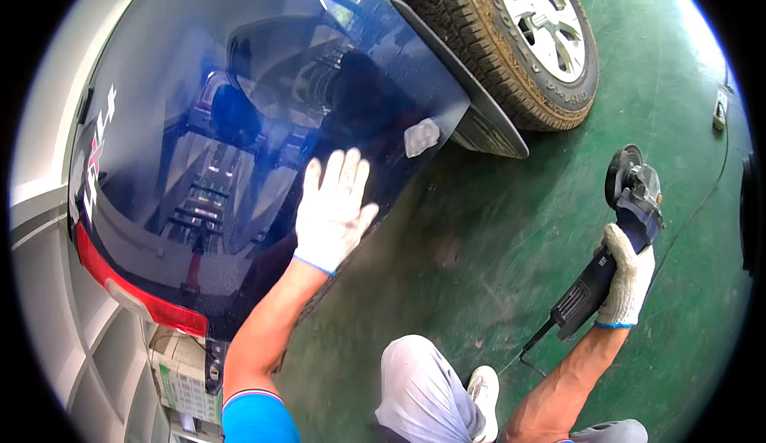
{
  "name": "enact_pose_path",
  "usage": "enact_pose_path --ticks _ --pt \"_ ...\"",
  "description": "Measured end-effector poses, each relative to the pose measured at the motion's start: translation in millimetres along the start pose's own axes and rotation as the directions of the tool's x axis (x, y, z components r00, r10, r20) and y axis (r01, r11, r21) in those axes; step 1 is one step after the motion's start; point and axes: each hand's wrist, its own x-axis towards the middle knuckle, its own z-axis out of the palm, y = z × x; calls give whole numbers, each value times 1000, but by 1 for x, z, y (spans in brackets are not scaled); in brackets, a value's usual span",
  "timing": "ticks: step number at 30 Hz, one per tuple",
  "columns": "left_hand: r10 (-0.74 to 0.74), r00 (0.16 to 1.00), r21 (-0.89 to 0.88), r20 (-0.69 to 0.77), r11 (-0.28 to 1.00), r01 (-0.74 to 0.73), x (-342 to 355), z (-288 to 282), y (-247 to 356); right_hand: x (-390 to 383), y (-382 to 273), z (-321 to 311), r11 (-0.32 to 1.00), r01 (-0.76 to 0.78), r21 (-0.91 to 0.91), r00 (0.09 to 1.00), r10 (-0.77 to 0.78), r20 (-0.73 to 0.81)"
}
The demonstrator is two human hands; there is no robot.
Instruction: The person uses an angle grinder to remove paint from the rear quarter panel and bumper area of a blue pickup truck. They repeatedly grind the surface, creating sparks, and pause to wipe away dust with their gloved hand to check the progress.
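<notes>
My left hand (333, 208), in a white knit glove, lies flat with fingers spread on the glossy dark blue car body panel (271, 172). Close to its fingertips, near the panel's lower edge, is a pale grey bare patch (421, 137) in the paint. Out to the right, my gloved right hand (626, 279) is wrapped round the body of a black and dark blue angle grinder (586, 291). The grinder's disc and guard (622, 173) point away from me, well apart from the car. Its cord trails from the rear end.
A muddy tyre with a silver wheel (511, 44) and a black mud flap (491, 120) stand at the far side. At the left is a red tail light (144, 299), with a cardboard box (179, 371) below it. A cable with a socket (720, 112) lies on the green floor (447, 275).
</notes>
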Motion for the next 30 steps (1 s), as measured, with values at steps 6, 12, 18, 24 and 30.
enact_pose_path --ticks 6,12,18,24,30 --pt "-255 957 123 -142 954 272 83 21 -1 4 -8 -14 998 54 8 998 -54 -28" --pt "-167 986 45 -21 985 168 65 37 34 5 -3 -16 996 26 84 999 -22 -46" --pt "-293 954 72 -59 952 297 90 -4 -18 9 -5 -20 998 2 56 999 0 -44" --pt "-388 823 107 -416 877 468 117 16 -39 4 -11 -13 996 -6 91 998 12 -69" --pt "-195 979 121 -57 972 200 89 33 28 10 -8 -21 996 6 91 996 3 -93"
